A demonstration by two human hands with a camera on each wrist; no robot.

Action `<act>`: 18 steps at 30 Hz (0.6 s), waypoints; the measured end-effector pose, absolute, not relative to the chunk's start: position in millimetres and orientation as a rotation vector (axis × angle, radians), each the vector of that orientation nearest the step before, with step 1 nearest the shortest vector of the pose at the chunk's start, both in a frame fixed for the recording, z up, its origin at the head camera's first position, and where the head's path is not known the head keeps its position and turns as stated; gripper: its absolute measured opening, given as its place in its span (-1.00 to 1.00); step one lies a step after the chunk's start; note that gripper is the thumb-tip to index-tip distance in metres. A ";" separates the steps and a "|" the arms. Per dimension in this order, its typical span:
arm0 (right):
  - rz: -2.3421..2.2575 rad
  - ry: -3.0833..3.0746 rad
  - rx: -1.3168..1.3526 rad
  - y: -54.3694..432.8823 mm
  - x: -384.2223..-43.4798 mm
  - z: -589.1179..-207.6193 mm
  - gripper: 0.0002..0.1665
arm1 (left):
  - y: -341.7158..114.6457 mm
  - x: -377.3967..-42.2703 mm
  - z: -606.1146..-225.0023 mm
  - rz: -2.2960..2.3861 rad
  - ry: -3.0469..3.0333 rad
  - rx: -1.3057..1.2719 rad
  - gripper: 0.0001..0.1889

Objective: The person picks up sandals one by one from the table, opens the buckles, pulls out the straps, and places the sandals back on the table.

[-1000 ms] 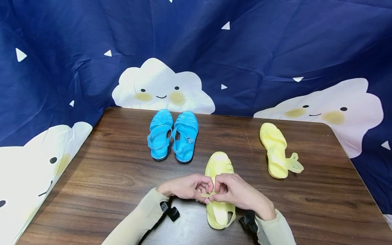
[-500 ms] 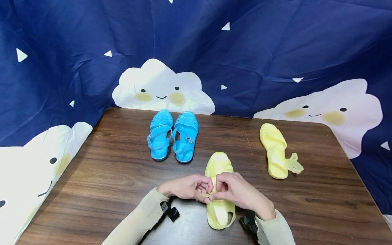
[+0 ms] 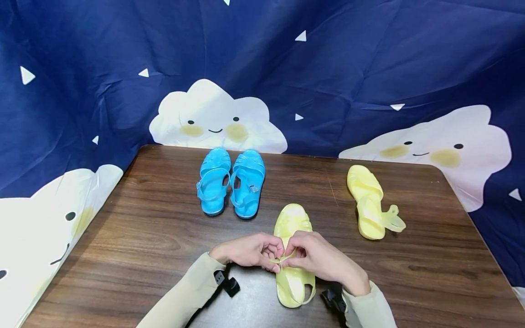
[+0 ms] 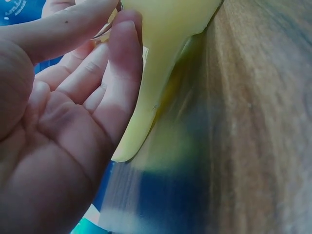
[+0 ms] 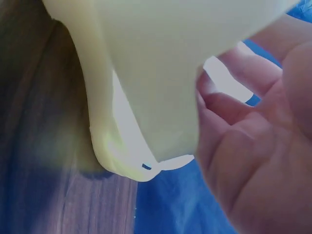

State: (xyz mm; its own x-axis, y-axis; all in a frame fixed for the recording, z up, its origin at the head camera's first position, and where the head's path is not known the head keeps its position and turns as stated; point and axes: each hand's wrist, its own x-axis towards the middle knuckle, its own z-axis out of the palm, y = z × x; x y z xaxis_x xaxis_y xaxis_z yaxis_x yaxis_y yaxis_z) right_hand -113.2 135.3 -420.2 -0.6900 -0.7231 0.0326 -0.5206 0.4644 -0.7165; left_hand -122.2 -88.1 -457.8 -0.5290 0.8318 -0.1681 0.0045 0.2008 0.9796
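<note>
A yellow jelly sandal (image 3: 293, 221) lies toe-away on the table, with both hands over its middle. On its left side the left hand (image 3: 252, 250) pinches the ankle strap by a small metal buckle (image 4: 103, 31), which shows between thumb and fingers in the left wrist view. From the right, the right hand (image 3: 321, 257) pinches the strap (image 3: 289, 256) beside the buckle, its fingertips almost meeting the left ones. In the right wrist view the sandal (image 5: 151, 58) covers those fingertips. Below the hands, the sandal's heel loop (image 3: 310, 294) stands out to the right.
A second yellow sandal (image 3: 365, 202) lies at the right, its strap (image 3: 393, 219) spread outward. Two blue sandals (image 3: 215, 182) stand side by side at the back left. The wooden table (image 3: 143, 218) ends at a dark blue cloth (image 3: 320, 77) with clouds.
The right thumb and forefinger have shifted slightly left toward the buckle, and more of the strap shows between the hands. The left hand has barely moved; the other sandals stay put.
</note>
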 end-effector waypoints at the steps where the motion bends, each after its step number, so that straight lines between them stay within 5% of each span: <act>1: -1.047 2.454 -1.063 135.0 -113.4 -420.2 -0.84 | -88.2 -122.1 -457.6 1.412 1.736 0.790 -0.82; 18: -0.999 2.550 -1.015 133.8 -114.1 -420.9 -0.65 | -88.0 -121.9 -458.0 1.419 1.698 0.773 -0.82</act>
State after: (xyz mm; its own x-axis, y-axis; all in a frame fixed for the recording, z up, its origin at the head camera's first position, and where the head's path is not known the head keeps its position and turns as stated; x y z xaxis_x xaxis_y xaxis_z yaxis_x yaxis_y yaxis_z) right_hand -114.1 133.8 -420.9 -0.7374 -0.6741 0.0436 -0.5244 0.5306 -0.6659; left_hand -121.9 -88.0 -458.0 -0.5139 0.8389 -0.1795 -0.0278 0.1929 0.9808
